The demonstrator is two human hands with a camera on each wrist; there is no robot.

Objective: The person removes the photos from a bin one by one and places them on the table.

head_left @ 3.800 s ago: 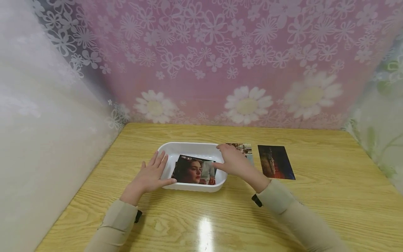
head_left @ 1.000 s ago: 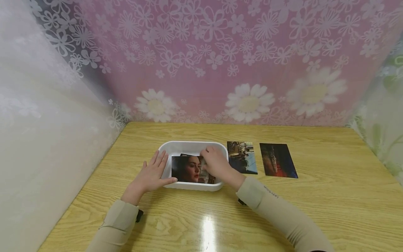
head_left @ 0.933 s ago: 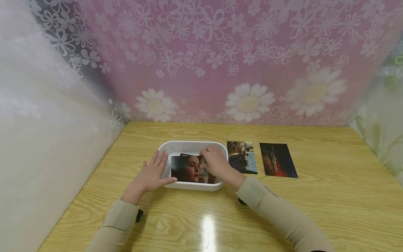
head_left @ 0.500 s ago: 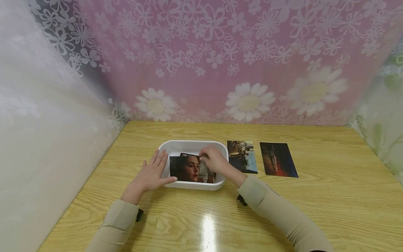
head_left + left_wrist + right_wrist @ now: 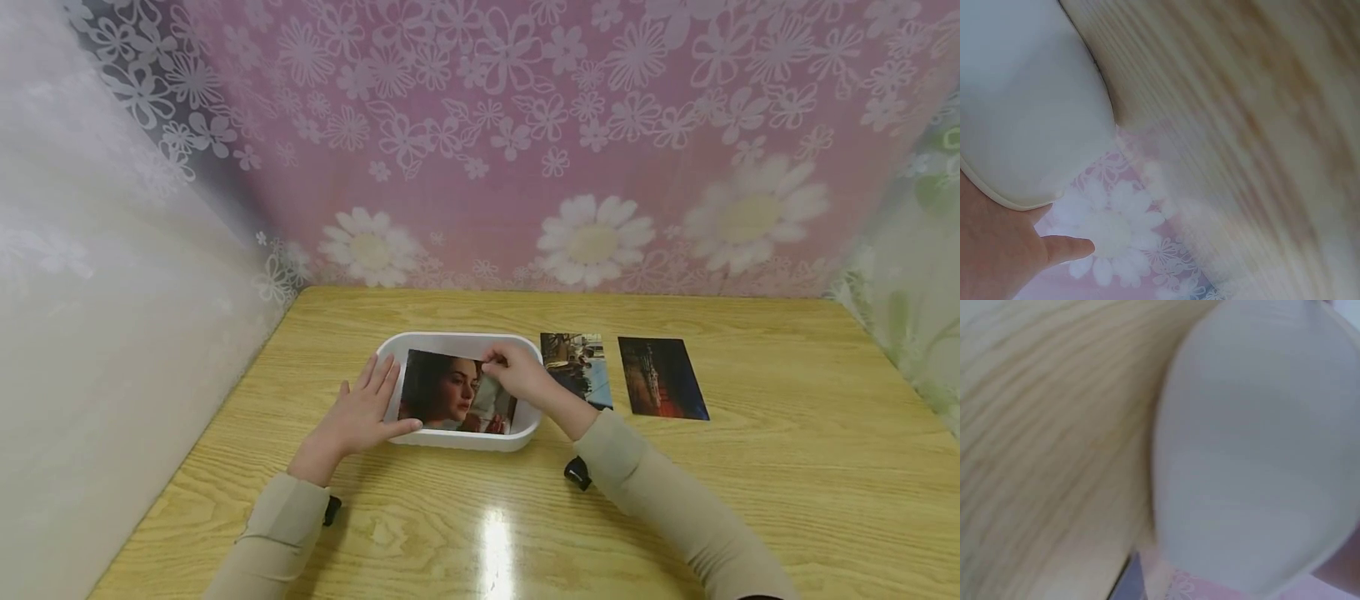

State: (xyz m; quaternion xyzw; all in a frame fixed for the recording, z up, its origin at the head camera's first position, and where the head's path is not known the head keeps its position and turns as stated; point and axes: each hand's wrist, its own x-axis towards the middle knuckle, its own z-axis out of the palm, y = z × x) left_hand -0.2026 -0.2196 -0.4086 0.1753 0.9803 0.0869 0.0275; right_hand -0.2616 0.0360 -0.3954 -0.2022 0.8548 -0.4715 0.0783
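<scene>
A white rectangular tray [image 5: 457,442] with rounded corners stands on the table. My left hand [image 5: 356,421] rests on its left end, fingers spread over the rim and thumb along the front edge. Inside lies a glossy photo print [image 5: 435,392] showing a portrait. My right hand [image 5: 521,375] reaches over the tray's right end and pinches that photo near its upper right corner. In the left wrist view, the tray's outer wall [image 5: 1029,112] hides most of the left fingers. The right wrist view shows mainly a blurred tray wall [image 5: 1254,444], with a sliver of hand at the edge.
Two more photo prints lie flat right of the tray: a street-like scene [image 5: 581,371], partly behind my right hand, and a dark one with red and blue tones [image 5: 663,379]. Behind the wooden table [image 5: 420,533] hangs a pink flowered cloth [image 5: 480,167].
The right hand has gone from the tray's right rim into the tray and pinched the portrait photo. Its upper edge has shifted up and back, now covering the dark photo edge that showed behind it.
</scene>
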